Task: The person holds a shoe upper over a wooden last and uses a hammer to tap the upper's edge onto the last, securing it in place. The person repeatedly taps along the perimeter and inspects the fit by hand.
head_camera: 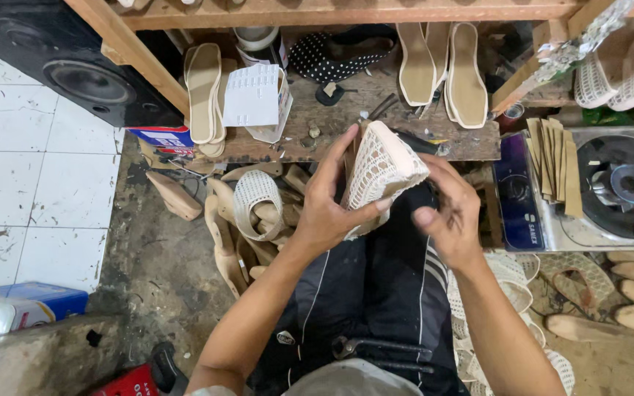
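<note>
My left hand [328, 205] grips a cream woven-mesh shoe upper [384, 167] stretched over a last, held above my lap with the toe pointing up and right. My right hand [449, 213] closes around the back end of the same shoe, fingers curled behind it and thumb forward. Dark trousers with white stripes [383, 293] lie beneath both hands. What sits under the right palm is hidden.
A low wooden workbench [346, 125] ahead carries beige insoles [442, 70], a dotted black shoe and small tools. Wooden lasts and a mesh upper [254, 194] are piled at the left. A gas stove [610, 187] stands right, a black speaker [75, 70] far left.
</note>
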The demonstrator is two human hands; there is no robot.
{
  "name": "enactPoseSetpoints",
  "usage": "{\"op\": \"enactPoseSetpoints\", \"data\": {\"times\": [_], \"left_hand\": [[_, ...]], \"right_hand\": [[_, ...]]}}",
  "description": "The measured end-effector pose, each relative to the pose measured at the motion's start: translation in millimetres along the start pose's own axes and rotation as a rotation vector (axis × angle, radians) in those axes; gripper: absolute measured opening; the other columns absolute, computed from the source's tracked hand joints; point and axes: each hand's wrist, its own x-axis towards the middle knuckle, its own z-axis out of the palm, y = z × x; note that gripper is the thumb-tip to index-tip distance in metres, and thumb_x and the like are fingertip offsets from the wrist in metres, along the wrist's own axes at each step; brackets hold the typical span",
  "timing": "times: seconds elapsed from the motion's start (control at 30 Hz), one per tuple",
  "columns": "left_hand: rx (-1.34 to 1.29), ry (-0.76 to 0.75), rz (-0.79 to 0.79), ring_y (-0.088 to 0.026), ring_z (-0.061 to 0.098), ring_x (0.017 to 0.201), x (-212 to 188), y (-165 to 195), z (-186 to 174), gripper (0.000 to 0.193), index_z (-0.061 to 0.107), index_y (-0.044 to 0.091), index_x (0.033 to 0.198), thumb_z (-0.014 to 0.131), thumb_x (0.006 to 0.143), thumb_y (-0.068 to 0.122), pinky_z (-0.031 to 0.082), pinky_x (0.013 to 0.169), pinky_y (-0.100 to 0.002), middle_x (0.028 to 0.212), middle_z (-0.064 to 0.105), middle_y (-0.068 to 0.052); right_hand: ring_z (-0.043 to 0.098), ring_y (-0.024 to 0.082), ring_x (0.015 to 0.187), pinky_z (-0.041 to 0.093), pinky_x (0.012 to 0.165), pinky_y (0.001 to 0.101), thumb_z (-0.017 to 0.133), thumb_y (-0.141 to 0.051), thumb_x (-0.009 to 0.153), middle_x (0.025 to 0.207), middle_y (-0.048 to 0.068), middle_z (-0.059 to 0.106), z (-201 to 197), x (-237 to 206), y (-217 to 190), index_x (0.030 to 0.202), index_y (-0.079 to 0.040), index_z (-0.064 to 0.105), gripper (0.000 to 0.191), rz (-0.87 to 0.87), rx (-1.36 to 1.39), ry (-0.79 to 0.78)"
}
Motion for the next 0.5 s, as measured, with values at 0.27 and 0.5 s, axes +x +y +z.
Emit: {"op": "enactPoseSetpoints", "data": {"times": [0.27, 0.5], "left_hand": [[-0.007, -0.232, 0.081, -0.026, 0.04, 0.156, -35.2, 19.5, -12.9, 0.111, 0.024, 0.004, 0.166, 0.091, 0.077, 0.007, 0.03, 0.134, -0.04, 0.164, 0.043, -0.014], [0.035, -0.311, 0.042, -0.028, 0.043, 0.158, -62.7, 42.3, -17.2, 0.112, 0.02, 0.005, 0.166, 0.091, 0.079, 0.007, 0.034, 0.133, -0.041, 0.165, 0.044, -0.015]], "right_hand": [[0.07, 0.028, 0.122, 0.054, 0.11, 0.036, 0.078, 0.003, 0.083, 0.129, 0.02, 0.07, 35.6, -53.5, -53.2, 0.122, 0.007, 0.066, 0.041, 0.017, -0.32, 0.157], [0.071, 0.028, 0.117, 0.055, 0.106, 0.036, 0.082, 0.002, 0.082, 0.125, 0.021, 0.071, 50.2, -96.7, -50.5, 0.116, 0.004, 0.068, 0.037, 0.006, -0.341, 0.217]]}}
